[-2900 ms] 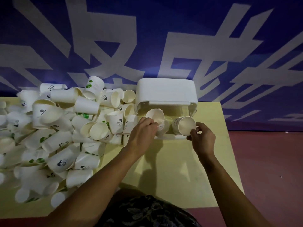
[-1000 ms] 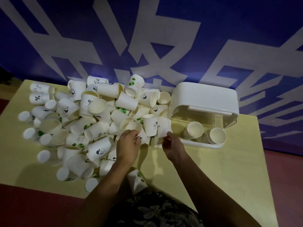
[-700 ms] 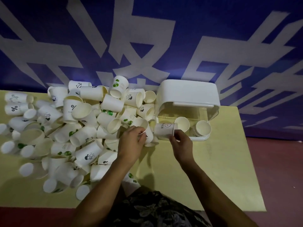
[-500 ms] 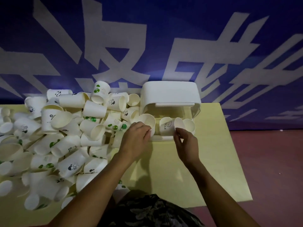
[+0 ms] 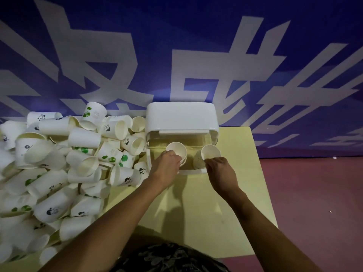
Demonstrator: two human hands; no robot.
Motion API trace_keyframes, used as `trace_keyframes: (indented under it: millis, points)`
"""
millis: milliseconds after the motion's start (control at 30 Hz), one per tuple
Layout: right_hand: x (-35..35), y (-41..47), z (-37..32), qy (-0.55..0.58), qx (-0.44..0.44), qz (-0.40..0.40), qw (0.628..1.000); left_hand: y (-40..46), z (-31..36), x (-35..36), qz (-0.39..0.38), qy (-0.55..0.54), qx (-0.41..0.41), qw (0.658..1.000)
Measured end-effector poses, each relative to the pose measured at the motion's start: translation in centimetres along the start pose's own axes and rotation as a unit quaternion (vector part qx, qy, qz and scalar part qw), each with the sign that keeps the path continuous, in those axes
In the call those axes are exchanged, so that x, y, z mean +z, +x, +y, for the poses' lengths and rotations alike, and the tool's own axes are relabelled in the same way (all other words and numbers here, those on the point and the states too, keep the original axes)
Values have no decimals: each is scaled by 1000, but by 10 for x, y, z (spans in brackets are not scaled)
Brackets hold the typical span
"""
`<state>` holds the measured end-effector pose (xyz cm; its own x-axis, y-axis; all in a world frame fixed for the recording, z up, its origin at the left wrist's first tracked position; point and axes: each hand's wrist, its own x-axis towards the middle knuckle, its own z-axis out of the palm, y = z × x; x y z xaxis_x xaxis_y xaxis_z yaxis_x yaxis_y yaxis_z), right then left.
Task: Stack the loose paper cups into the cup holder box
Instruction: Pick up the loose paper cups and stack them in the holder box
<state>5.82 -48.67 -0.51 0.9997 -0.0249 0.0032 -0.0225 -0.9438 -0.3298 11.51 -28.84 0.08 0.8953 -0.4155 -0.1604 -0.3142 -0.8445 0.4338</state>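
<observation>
The left hand (image 5: 167, 167) has its fingers curled round a white paper cup (image 5: 176, 150) at the left side of the cup holder box (image 5: 181, 122), inside its open front. The right hand (image 5: 219, 169) pinches another cup (image 5: 210, 152) at the box's right side. The pile of loose paper cups (image 5: 64, 165) lies left of the box on the yellow table (image 5: 225, 193)

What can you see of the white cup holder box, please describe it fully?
The cup holder box looks like plastic: a white rounded lid on top, a clear front through which the yellow table shows, and a white base lip. It stands at the table's far edge against the blue banner, right of the pile of loose cups. Two cup stacks lie in it, mouths toward the camera. The left hand grips the left stack, the right hand the right stack.
</observation>
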Motion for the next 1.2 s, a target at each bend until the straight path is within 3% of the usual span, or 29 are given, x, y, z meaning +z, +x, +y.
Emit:
trace_keyframes:
  millis: [233, 467, 600, 667, 733, 800, 867, 933, 1000, 1067, 1200]
  points:
    - [21, 17, 19, -57, -62, -66, 994, 14, 1, 31, -62, 70, -49, 994]
    - [36, 26, 28, -53, -98, -68, 991, 27, 9, 51, -48, 64, -77, 994]
    - [38, 19, 16, -47, -69, -16, 996, 7, 8, 41, 58, -24, -76, 995]
    - [35, 14, 0, 3, -99, 0, 995, -13, 1, 27, 118, -62, -92, 987]
    - [35, 7, -24, 85, -121, -26, 989, -37, -12, 15, 165, -91, -123, 974]
    - [44, -3, -50, 191, -52, -87, 976, -64, -29, 6, 237, -139, -185, 944]
    - [58, -13, -77, 322, 107, -184, 923, -91, -50, -1, 301, -146, -256, 907]
    - [71, -19, -100, 462, 289, -265, 796, -111, -72, -2, 303, -138, -327, 885]
    - [85, -21, -117, 547, 393, -300, 675, -120, -94, 2, 248, -162, -385, 874]
    - [99, -20, -130, 564, 424, -296, 643, -121, -112, 8, 193, -192, -388, 880]
    - [115, -12, -155, 544, 449, -255, 662, -125, -130, 9, 168, -186, -290, 923]
